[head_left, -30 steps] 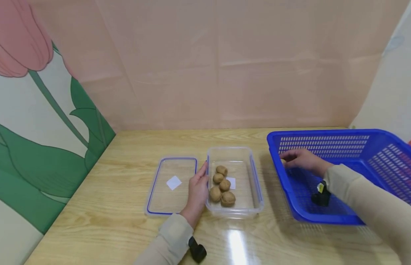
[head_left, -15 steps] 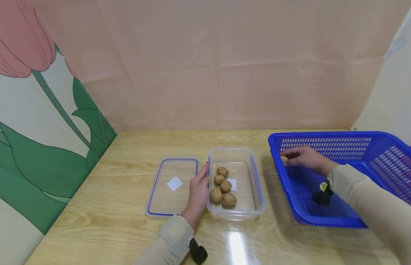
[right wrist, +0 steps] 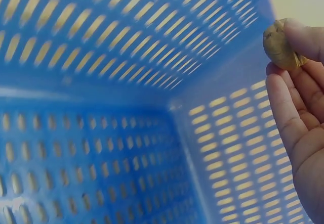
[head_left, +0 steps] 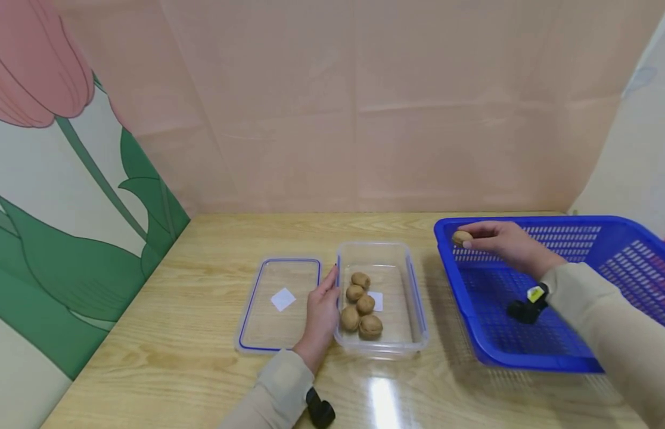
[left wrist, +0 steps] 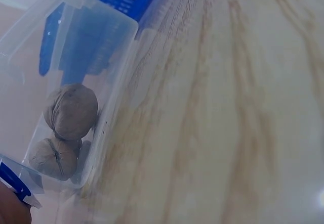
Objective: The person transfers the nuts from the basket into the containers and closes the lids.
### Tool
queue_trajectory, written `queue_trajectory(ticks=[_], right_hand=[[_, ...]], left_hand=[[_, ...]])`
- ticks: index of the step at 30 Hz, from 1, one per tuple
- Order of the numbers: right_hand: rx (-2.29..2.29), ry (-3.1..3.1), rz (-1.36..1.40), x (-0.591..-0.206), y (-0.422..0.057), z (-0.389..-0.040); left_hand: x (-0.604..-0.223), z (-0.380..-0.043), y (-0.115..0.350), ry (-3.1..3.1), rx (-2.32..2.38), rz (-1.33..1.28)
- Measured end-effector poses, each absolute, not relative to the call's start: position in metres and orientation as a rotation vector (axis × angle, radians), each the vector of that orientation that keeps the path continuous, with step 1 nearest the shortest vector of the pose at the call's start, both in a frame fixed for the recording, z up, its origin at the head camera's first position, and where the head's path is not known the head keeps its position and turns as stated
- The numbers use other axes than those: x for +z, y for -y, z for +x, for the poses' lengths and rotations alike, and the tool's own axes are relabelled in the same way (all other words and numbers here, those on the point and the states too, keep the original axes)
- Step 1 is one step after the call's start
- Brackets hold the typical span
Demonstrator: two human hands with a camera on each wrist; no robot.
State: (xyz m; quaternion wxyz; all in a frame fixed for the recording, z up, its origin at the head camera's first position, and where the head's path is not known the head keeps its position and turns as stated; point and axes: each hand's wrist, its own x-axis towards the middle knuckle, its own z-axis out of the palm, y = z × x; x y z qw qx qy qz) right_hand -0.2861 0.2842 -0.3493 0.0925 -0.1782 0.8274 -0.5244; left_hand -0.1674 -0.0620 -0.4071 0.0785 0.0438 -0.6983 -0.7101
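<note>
My right hand (head_left: 504, 241) pinches a walnut (head_left: 462, 238) between thumb and fingertips, near the left rim of the blue plastic basket (head_left: 468, 316). In the right wrist view the same walnut (right wrist: 280, 44) shows up close, with the basket's slotted walls behind it. My left hand (head_left: 323, 310) rests along the left side of a clear plastic food container (head_left: 399, 344), its fingers straight against the wall. Several walnuts (head_left: 366, 304) lie in the left half of that container. From the left wrist, one walnut (left wrist: 71, 111) appears large through the clear wall.
A clear lid (head_left: 257, 325) with a blue seal lies flat left of the container, partly behind my left hand. White paper squares mark lid and container. The wooden table (head_left: 166, 333) meets a pinkish cloth backdrop (head_left: 311, 149) at the back.
My right hand has risen from inside the basket to about its rim, bringing the walnut up into clearer view. The left hand stays against the container.
</note>
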Motion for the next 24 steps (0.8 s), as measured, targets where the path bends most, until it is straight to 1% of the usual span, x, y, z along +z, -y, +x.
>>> queue_trajectory(ticks=[4, 11, 17, 24], right_hand=[[-1.708, -2.353, -0.589, -0.341, -0.283, -0.284], [-1.937, -2.095, -0.610, -0.325, -0.273, -0.277], [-1.974, -2.013, -0.690, -0.313, -0.254, -0.269], [-1.962, -2.018, -0.715, -0.304, -0.227, -0.261]], left_hand=[[-0.406, -0.167, 0.062, 2.087, -2.140, 0.130], [-0.408, -0.167, 0.062, 2.100, -2.130, 0.119], [-0.408, -0.168, 0.061, 2.078, -2.108, 0.111], [-0.409, -0.169, 0.061, 2.064, -2.112, 0.101]])
